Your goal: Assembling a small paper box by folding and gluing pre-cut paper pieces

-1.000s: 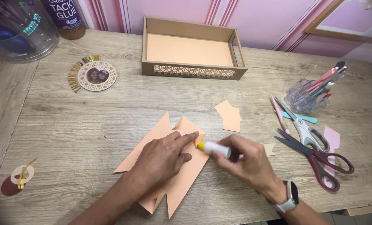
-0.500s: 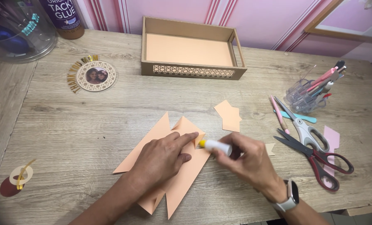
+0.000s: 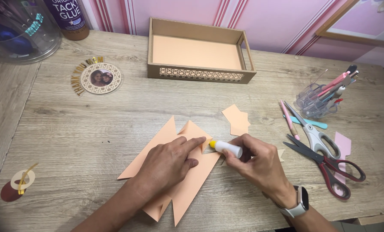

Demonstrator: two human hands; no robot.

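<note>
On the wooden table, near its front edge, lies a peach paper cutout with pointed flaps, and the yellow tip of a white glue stick meets one of its folded points. The right hand is closed around the stick's barrel, while the left hand lies flat on the paper, index finger stretched out to pin the flap right beside the glue tip.

From where I stand, the fingertip looks the likeliest trouble: it sits so close to the tip that a slightly long stroke could smear glue onto it, and the flap might then lift with the finger. Pressing too hard could also crease or tear that narrow point, I'd say, and running off the edge would leave glue on the table.

A smaller peach scrap lies just beyond the hands. To the right rest two pairs of scissors, and a cardboard tray stands at the back.
</note>
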